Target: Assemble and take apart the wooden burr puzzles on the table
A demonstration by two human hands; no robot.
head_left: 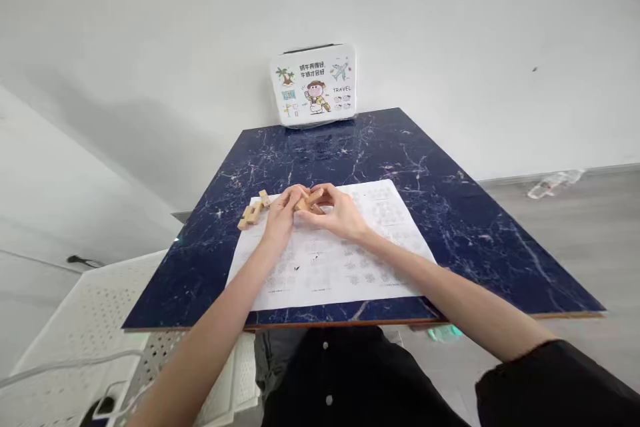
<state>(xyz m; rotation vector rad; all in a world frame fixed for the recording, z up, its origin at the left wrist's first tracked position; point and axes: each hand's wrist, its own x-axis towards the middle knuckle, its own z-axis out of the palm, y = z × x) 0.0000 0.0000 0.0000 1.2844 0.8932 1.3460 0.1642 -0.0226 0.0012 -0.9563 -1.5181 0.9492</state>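
Observation:
Both of my hands meet over the upper part of a printed white sheet (320, 280). Between them are light wooden puzzle pieces (313, 199), notched blocks that cross at an angle. My left hand (284, 213) is closed on their left side, its fingertips partly hidden. With thumb and fingers curled round the other side, my right hand (337, 213) grips the same pieces. Just left of my left hand lie several more notched wooden blocks (251, 213), partly over the sheet's left edge. How the held pieces fit together is too small to make out.
The sheet lies on a dark blue marbled table (440, 213). A white box with cartoon prints (317, 90) stands at the table's back edge against the wall. Lower left is a white perforated shelf (95, 307) with a cable. Clear plastic (555, 183) lies on the floor at right.

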